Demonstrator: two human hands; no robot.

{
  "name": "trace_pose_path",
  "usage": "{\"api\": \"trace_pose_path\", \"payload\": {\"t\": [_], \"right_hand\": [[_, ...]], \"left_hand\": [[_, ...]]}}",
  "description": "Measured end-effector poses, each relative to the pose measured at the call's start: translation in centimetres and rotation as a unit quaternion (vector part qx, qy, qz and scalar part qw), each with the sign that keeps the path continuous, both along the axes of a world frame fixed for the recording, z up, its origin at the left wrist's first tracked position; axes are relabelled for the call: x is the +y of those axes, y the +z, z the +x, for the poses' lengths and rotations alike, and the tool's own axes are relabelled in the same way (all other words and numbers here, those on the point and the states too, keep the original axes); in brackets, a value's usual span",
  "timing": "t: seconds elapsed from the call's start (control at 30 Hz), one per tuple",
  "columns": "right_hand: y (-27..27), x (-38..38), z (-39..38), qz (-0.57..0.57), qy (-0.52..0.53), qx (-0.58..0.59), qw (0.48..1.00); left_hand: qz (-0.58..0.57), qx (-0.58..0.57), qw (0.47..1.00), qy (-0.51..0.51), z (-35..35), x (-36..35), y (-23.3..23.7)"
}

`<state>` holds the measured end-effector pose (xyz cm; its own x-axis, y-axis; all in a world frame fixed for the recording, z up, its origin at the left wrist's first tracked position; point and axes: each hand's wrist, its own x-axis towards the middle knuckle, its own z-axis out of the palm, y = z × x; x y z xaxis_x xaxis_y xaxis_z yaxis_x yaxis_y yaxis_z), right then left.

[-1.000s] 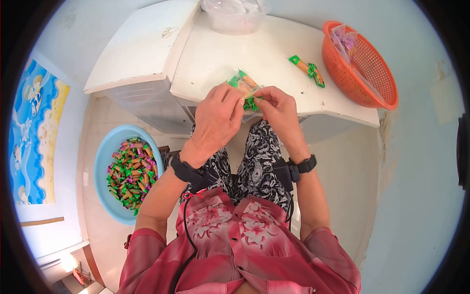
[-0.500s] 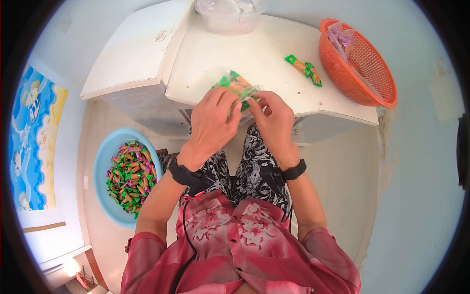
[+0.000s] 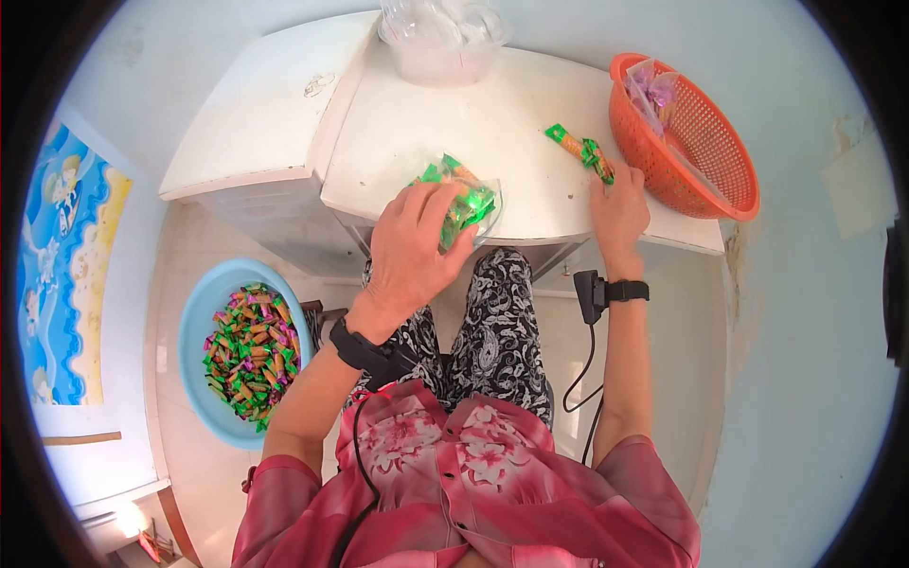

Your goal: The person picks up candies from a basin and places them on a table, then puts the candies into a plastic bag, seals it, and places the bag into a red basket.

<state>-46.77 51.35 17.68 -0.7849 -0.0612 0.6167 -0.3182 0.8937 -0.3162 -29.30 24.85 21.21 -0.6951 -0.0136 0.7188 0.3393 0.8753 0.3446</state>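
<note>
My left hand (image 3: 413, 248) is wrapped round the near left side of a clear plastic bag (image 3: 483, 204) of green-wrapped snacks, at the front edge of the white table. My right hand (image 3: 620, 213) is at the lower end of two loose green-wrapped snacks (image 3: 579, 150), beside the orange basket. Its fingertips touch the near snack; whether they grip it is too small to tell.
An orange basket (image 3: 705, 133) holding purple-wrapped packs stands at the right of the white table (image 3: 379, 133). A clear plastic tub (image 3: 443, 52) is at the back. A blue basin (image 3: 194, 355) of many wrapped snacks sits low at the left.
My right hand has left the bag and moved right to the loose snacks. My left hand stays on the bag, whose opening no longer has both hands at it.
</note>
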Motion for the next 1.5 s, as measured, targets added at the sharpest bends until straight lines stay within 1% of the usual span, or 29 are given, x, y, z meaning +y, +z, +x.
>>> {"api": "trace_pose_path", "payload": {"t": [0.1,0.17,0.2,0.27,0.4,0.47,0.5,0.6,0.8,0.97,1.13,1.27,1.37,1.47,1.5], "right_hand": [[-0.5,0.4,-0.7,0.012,-0.001,0.004,1.0],[0.0,0.1,-0.7,0.016,-0.001,-0.032,0.999],[0.2,0.0,-0.7,0.018,-0.002,-0.05,0.999],[0.1,0.0,-1.0,0.007,-0.006,-0.05,0.999],[-0.7,0.5,-1.5,-0.016,0.006,-0.049,0.999],[-0.7,0.6,-0.9,-0.048,0.024,-0.023,0.998],[-0.9,0.8,-0.3,-0.064,0.032,-0.01,0.997],[0.3,0.6,2.4,-0.138,0.067,-0.017,0.988],[1.7,-0.6,7.4,-0.224,0.142,0.01,0.964],[2.9,-1.7,11.6,-0.271,0.214,-0.03,0.938],[3.3,-3.0,14.3,-0.314,0.274,-0.067,0.906],[3.4,-3.7,14.4,-0.276,0.313,-0.067,0.907],[3.9,-4.5,14.4,-0.242,0.325,-0.053,0.912],[4.2,-5.4,14.7,-0.227,0.338,-0.051,0.912],[4.0,-5.9,14.4,-0.226,0.333,-0.035,0.915]], "left_hand": [[-0.014,-0.008,1.0,0.004,-0.2,0.0,0.1],[-0.029,-0.011,0.999,0.01,-0.4,0.2,0.8],[-0.038,-0.032,0.999,0.012,-0.4,0.4,1.3],[-0.057,-0.074,0.995,0.018,-0.5,0.6,2.0],[-0.075,-0.097,0.992,0.024,-1.4,0.7,1.7],[-0.076,-0.107,0.991,0.022,-1.8,0.7,1.6],[-0.075,-0.102,0.992,0.021,-1.8,0.6,1.4],[-0.068,-0.093,0.993,0.017,-2.0,0.7,1.0],[-0.053,-0.056,0.997,0.011,-2.6,0.4,0.4],[-0.032,-0.04,0.999,-0.006,-3.0,0.0,0.1],[0.018,-0.049,0.999,-0.007,-3.1,-0.4,1.3],[0.092,-0.078,0.993,-0.01,-3.0,0.0,2.0],[0.125,-0.101,0.987,0.001,-2.7,0.4,2.7],[0.143,-0.116,0.983,0.016,-2.5,0.7,2.8],[0.132,-0.098,0.986,0.013,-2.4,0.9,2.7]]}}
